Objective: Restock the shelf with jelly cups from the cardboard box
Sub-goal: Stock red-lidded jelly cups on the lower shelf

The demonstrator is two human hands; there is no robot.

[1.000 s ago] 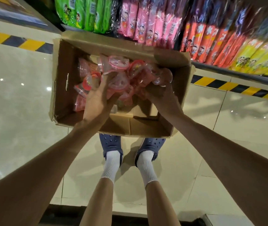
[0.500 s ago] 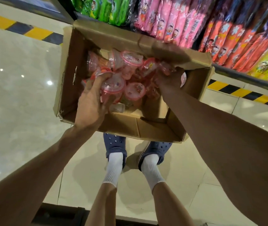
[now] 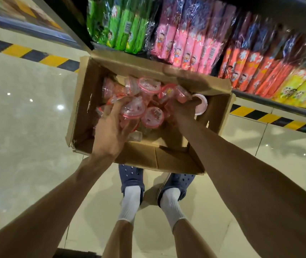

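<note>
Left hand down in the cardboard box, fingers curled over a clear pink-lidded jelly cup on top of the heap. Right hand just across the pile, clamped on jelly cups, with a pink-rimmed cup at its far side near the box wall. More jelly cups loose beyond both hands. Past the box, shelf packed with green packets, pink packets and orange packets. Under the box, blue clogs on glossy floor.
</note>
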